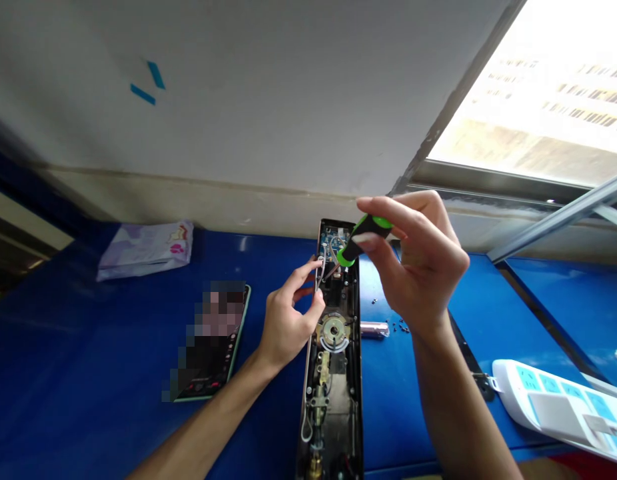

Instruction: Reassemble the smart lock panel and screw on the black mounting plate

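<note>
A long dark door-lock panel [349,373] lies opened on the blue table [113,347], its inner parts, wires and a round brass piece showing. My right hand [418,260] is closed round a screwdriver [361,239] with a black and green handle, its tip pointing down into the far end of the panel. My left hand [291,317] rests at the panel's left edge, its thumb and fingers pinched on the thin wires [319,270] there.
A phone [213,343] lies flat left of the panel. A crumpled plastic packet [146,250] sits far left by the wall. Small dark screws [402,327] and a silvery cylinder [374,329] lie right of the panel. A white power strip [558,407] is at the right edge.
</note>
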{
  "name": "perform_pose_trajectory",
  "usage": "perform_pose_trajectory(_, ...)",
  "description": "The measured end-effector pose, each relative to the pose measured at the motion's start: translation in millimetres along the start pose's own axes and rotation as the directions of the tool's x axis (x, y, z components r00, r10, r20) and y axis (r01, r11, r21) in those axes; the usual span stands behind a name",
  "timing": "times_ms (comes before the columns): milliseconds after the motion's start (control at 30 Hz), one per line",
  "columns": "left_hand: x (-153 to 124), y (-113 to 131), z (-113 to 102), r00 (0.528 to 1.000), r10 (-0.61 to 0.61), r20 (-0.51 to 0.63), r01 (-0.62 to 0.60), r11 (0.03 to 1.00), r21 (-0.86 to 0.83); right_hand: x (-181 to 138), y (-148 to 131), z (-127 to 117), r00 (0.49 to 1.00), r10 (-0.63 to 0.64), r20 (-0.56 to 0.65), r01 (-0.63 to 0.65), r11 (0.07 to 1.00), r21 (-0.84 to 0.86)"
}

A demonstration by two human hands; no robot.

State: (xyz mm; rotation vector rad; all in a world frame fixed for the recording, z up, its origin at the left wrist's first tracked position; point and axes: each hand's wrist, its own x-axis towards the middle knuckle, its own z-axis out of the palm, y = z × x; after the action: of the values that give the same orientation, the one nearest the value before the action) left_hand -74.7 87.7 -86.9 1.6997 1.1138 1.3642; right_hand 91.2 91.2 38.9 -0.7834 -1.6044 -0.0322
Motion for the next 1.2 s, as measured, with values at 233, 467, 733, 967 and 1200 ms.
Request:
perform_pose_trajectory(233, 0, -1, 1, 0.999, -0.032, 0.002, 0.032, 0.999, -0.036, 0, -3, -1, 0.987, 0.036, 0.159, -0.055, 0.992, 0.112)
perform_pose_trajectory(467, 1, -2, 0, 1.000, -0.007, 0.003, 0.007, 1.000, 0.001, 2, 0, -3, 0.991, 0.015, 0.131, -0.017, 1.000, 0.020)
perform_pose_trajectory(733, -1, -3, -1, 1.000, 0.007, 0.001, -0.007, 1.000, 0.007, 1, 4, -3, 1.000, 0.026, 0.004, -0.026, 0.999, 0.033)
perform_pose_trajectory(967, 0, -3, -2, 1.000, -0.010, 0.004, 0.010, 1.000, 0.025, 3, 5, -7, 0.972, 0.015, 0.233, -0.057, 0.982, 0.177)
perform_pose_trajectory(1200, 0, -4, -1, 1.000, -0.013, 0.000, 0.013, 1.000, 0.015, 3, 8, -6, 0.995, 0.011, 0.099, -0.009, 1.000, -0.023)
